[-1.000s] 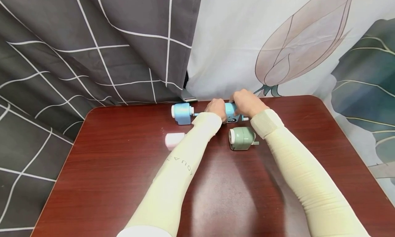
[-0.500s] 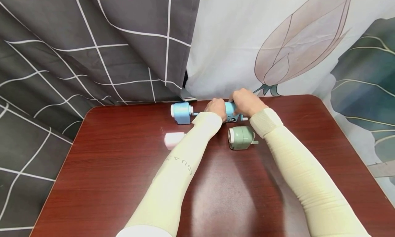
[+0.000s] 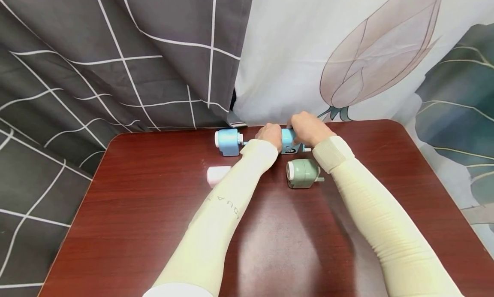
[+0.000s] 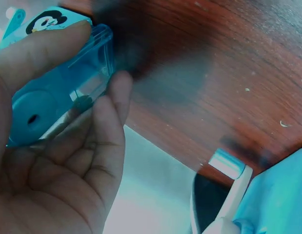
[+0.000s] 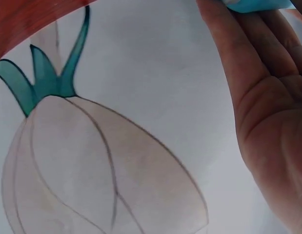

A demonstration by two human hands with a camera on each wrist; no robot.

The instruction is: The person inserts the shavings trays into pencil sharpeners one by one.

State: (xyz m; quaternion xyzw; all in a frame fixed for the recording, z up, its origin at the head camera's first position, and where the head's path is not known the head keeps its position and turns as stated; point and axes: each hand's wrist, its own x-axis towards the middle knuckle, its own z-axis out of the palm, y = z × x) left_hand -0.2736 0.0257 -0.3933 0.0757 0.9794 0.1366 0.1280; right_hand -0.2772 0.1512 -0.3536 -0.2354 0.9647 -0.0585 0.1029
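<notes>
A blue hand-crank pencil sharpener (image 3: pixel 290 141) with a black-and-white cartoon animal on its face stands at the table's far edge. My left hand (image 3: pixel 271 136) grips its left end; in the left wrist view the thumb lies along one side and the fingers lie on the other. From the right, my right hand (image 3: pixel 310 128) holds it by the top and back, with the crank sticking out below that hand. In the right wrist view only a sliver of blue sharpener (image 5: pixel 260 5) shows at my right fingers. A green pencil sharpener (image 3: pixel 302 173) stands just in front.
Another blue pencil sharpener (image 3: pixel 228 142) stands left of my left hand, its crank pointing toward it. A pink pencil sharpener (image 3: pixel 218 175) is partly hidden by my left sleeve (image 3: pixel 220 219). Curtains (image 3: pixel 278 65) hang behind the reddish-brown table (image 3: pixel 146 219).
</notes>
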